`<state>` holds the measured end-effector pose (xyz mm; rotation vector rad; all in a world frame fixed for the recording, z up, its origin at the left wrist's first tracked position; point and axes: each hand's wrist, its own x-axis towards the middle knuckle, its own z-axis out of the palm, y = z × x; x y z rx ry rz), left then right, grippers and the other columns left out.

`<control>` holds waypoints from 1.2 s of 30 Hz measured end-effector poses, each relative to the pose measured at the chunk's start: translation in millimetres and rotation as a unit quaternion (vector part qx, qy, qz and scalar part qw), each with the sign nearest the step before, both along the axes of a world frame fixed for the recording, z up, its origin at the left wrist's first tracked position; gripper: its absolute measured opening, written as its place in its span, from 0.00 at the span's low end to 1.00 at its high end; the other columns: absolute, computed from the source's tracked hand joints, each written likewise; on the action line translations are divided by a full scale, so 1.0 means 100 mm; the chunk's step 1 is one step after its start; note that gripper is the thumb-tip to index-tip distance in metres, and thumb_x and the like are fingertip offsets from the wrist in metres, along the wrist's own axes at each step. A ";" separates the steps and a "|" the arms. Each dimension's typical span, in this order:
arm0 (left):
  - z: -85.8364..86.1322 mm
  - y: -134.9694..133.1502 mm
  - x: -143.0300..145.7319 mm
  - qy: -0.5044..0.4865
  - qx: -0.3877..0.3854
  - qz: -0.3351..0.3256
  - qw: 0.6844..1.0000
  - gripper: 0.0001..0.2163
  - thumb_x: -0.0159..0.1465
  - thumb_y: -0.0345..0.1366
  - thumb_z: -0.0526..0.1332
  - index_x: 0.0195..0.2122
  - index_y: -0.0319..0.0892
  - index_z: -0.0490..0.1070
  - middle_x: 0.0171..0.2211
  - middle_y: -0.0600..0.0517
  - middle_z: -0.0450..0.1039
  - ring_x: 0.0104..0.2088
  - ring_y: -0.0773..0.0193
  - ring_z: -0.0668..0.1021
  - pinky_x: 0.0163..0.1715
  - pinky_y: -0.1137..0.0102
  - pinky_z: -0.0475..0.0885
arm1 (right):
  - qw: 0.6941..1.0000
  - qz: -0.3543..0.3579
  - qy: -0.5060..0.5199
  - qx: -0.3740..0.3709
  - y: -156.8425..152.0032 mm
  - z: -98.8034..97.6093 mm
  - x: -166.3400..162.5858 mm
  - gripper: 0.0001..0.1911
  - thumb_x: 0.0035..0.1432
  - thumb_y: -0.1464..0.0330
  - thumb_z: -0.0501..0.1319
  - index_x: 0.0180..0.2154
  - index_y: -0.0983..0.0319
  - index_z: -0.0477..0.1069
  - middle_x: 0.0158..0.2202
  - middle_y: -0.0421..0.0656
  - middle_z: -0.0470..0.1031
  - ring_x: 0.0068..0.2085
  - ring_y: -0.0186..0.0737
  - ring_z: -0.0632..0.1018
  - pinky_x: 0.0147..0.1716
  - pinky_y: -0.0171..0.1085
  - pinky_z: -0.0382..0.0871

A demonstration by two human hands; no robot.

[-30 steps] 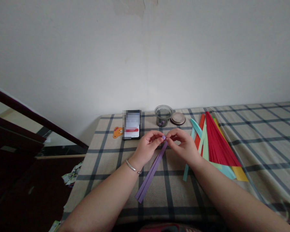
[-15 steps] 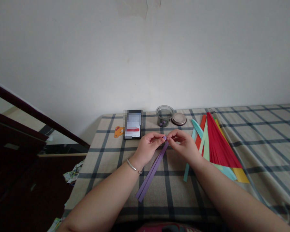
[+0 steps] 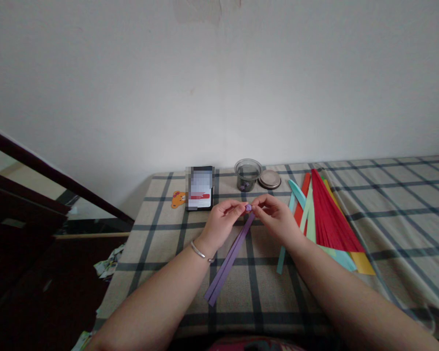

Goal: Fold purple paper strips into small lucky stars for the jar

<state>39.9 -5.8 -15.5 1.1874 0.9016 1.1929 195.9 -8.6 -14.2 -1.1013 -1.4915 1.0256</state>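
A small folded purple paper piece (image 3: 248,207) is pinched between both hands above the tablecloth. My left hand (image 3: 225,220) has thumb and forefinger closed on its left side; a silver bracelet circles that wrist. From the right, my right hand (image 3: 277,220) grips it with thumb and fingertips, which partly cover it. Just below the hands lie two long purple paper strips (image 3: 227,265), slanting toward the front edge. Behind the fingers stands a clear plastic cup (image 3: 248,171) with a few small purple pieces at its bottom.
A round lid (image 3: 269,179) lies beside the cup. A phone (image 3: 201,190) rests against an orange bear-shaped item (image 3: 179,199). Fanned red paper strips (image 3: 331,214) lie at right, over yellow, green, blue and orange ones. A wall rises behind the checked tablecloth (image 3: 161,287).
My fingers have shifted slightly around the folded purple piece, which shows a little more between them. The strips and the other objects stay where they were.
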 end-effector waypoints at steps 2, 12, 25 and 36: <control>-0.01 0.00 0.00 -0.021 -0.008 -0.007 1.000 0.10 0.55 0.40 0.65 0.32 0.39 0.74 0.32 0.50 0.78 0.36 0.64 0.78 0.41 0.68 0.72 | 1.000 0.003 0.005 0.000 0.00 -0.01 0.00 0.08 0.54 0.63 0.60 0.30 0.61 0.69 0.29 0.41 0.72 0.29 0.35 0.73 0.29 0.34 0.68; 0.00 -0.01 0.03 -0.082 -0.041 -0.033 0.995 0.10 0.53 0.38 0.67 0.35 0.39 0.74 0.33 0.52 0.76 0.33 0.68 0.77 0.40 0.70 0.72 | 1.000 -0.004 0.000 0.016 -0.02 0.04 -0.01 0.07 0.55 0.63 0.60 0.30 0.61 0.68 0.28 0.41 0.71 0.29 0.35 0.74 0.28 0.35 0.69; -0.02 -0.01 0.04 -0.065 -0.035 -0.016 0.997 0.10 0.54 0.38 0.66 0.34 0.39 0.73 0.33 0.52 0.75 0.34 0.68 0.76 0.40 0.70 0.71 | 0.987 -0.033 -0.097 0.120 -0.06 0.05 0.01 0.02 0.54 0.68 0.60 0.30 0.60 0.69 0.28 0.41 0.71 0.29 0.35 0.73 0.29 0.35 0.70; -0.03 0.01 0.00 0.024 0.032 -0.012 0.999 0.09 0.57 0.39 0.63 0.36 0.40 0.73 0.35 0.50 0.76 0.37 0.65 0.77 0.42 0.68 0.72 | 0.989 -0.030 -0.090 0.116 -0.04 0.04 0.02 0.03 0.54 0.68 0.60 0.29 0.60 0.69 0.27 0.41 0.72 0.28 0.35 0.73 0.29 0.35 0.70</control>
